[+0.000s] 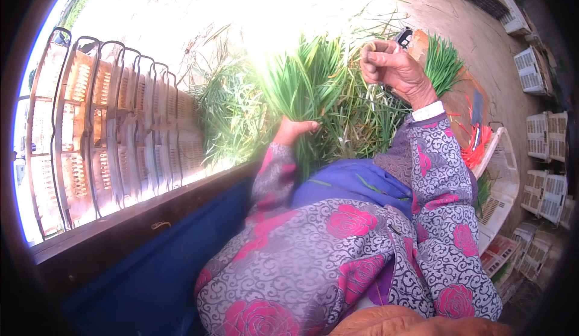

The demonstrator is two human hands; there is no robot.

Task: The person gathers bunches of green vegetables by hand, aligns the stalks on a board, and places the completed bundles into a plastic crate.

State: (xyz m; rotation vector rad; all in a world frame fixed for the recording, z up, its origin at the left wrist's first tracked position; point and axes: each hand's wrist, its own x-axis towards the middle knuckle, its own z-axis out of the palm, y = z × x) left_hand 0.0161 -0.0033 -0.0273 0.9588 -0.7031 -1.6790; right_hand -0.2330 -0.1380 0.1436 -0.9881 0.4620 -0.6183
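My left hand [294,130] grips a bunch of long green leafy stalks [304,77] near its base, holding it upright in front of me. My right hand [392,65] is raised to the right of the bunch with its fingers curled and pinched together on something thin; what it holds is too small to tell. More loose green stalks [232,116] lie in a heap on the ground beyond both hands. Both arms wear grey sleeves patterned with pink roses.
A row of stacked orange plastic crates [114,131] lies on its side at the left. A tied bundle of greens [443,65] lies on a board at the right, with red bands [476,146] and a knife [476,108]. White crates [546,137] line the right edge.
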